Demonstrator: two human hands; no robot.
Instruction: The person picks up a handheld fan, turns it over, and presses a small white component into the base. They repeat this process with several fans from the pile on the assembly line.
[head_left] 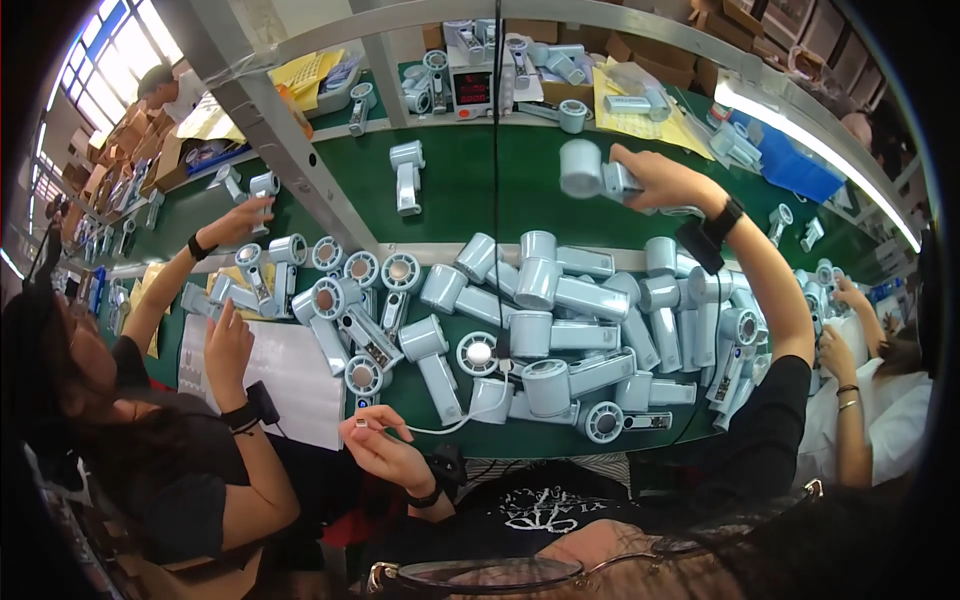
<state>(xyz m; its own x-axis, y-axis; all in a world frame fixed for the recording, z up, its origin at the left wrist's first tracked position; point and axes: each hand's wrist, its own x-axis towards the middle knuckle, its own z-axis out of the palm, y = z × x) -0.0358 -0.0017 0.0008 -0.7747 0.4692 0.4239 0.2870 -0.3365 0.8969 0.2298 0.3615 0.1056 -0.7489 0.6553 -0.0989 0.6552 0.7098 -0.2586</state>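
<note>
Low in the middle, my left hand (388,455) is closed with its fingertips pinching the small metal plug of a white cable (450,430). That cable curves right among the fans, up to a white connector (506,366) below the hanging black cord. Far forward on the right, my right hand (665,182) grips a light blue handheld fan (582,168) by its handle, lifted over the green conveyor belt (480,190). Many similar fans (575,296) lie heaped on the bench in front of me. One face-up fan (480,353) shows its round grille near the cable.
A black cord (498,120) hangs down through the middle. A metal post (270,120) slants at the left. Beyond the belt stand a power supply with a red display (473,92) and a blue bin (790,160). Co-workers reach in on the left (228,345) and right (842,360).
</note>
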